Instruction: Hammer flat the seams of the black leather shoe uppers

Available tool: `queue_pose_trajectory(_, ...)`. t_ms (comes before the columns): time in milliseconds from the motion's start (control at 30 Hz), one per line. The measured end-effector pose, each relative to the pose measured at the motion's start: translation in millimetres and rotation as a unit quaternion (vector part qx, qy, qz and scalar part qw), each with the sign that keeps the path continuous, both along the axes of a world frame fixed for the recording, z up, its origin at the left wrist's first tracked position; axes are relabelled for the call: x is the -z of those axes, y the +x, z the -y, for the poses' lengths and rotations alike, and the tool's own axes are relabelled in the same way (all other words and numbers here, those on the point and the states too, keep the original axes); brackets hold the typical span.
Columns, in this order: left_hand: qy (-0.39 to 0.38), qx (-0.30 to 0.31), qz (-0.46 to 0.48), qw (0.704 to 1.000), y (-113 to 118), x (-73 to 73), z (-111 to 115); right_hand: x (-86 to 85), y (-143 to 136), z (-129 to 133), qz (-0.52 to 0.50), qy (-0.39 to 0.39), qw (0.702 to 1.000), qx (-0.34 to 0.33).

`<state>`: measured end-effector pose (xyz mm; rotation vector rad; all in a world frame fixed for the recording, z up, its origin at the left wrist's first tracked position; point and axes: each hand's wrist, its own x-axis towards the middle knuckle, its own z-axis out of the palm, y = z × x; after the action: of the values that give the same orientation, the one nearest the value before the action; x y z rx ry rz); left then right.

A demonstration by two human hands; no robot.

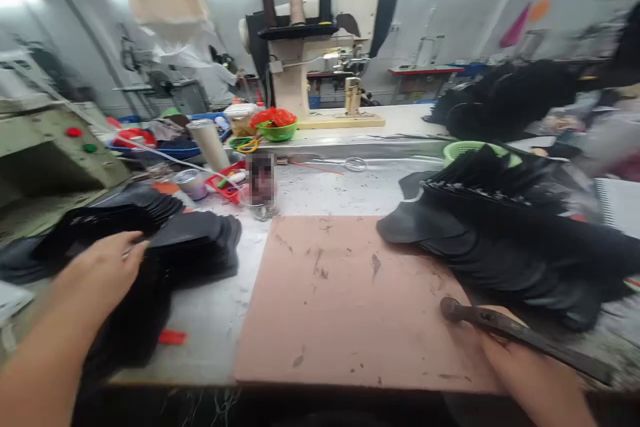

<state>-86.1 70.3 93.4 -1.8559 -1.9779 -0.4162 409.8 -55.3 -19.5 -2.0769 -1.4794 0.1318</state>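
My left hand (107,267) is closed at the edge of a stack of black pieces (195,233) on the left of the table, its thumb and fingers pinching the black material. At the lower right, my right hand (525,360) is wrapped round a dark metal hammer (540,340), whose rounded head lies over the right part of a pink board (340,300). Beyond that hand, a fanned pile of black pieces (490,240) overlaps the board's right edge.
A sewing machine (290,73) with thread spools stands behind. Nearby are a green bowl (277,131), a red tray (225,183), a glass jar (263,207) and a green basket (453,152). A greenish machine (45,160) borders the left; a notebook (620,203) lies right.
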Motion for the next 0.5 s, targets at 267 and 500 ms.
queue_pose_trajectory(267,-0.234,0.324,0.219,0.89,258.1,10.4,-69.9,6.5,-8.3,-9.4,-0.082,0.023,0.996,0.039)
queue_pose_trajectory(500,-0.308,0.278,0.365,0.834,435.9,58.0,-142.7,15.5,-1.5,-10.7,-0.089,0.0,0.996,0.009)
